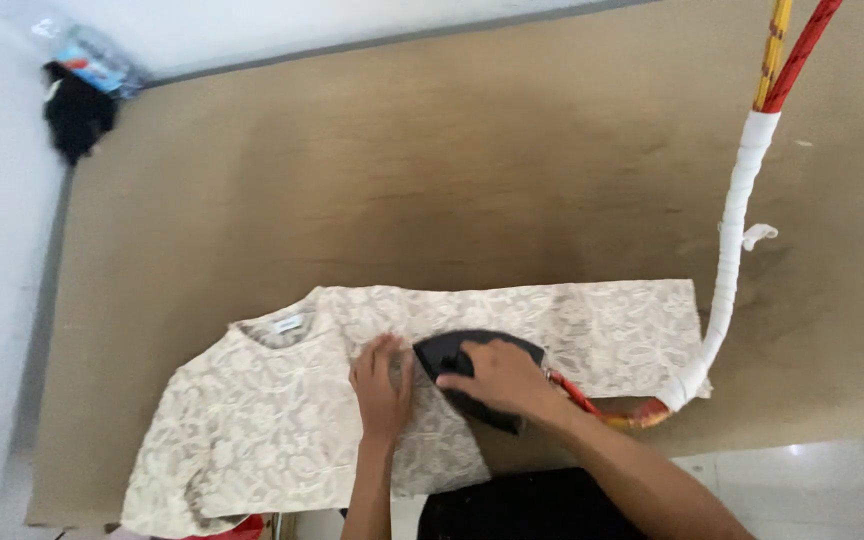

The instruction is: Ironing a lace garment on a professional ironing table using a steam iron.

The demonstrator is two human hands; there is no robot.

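A cream lace-patterned garment (252, 420) lies flat near the front edge of a brown padded table (452, 170), its neckline toward the upper left. My right hand (502, 378) grips the handle of a black iron (444, 352) that rests on the garment's middle, tip pointing left. My left hand (382, 385) lies flat on the fabric, fingers spread, just left of the iron's tip and touching it. A cord (732, 250) wrapped in white tape runs from the iron's rear up and off the top right, turning red and yellow.
A dark bundle of cloth (77, 110) with a clear plastic bag sits at the table's far left corner by the white wall. Pale floor tiles (812, 480) show at lower right. Something red (242, 528) peeks out below the garment's hem.
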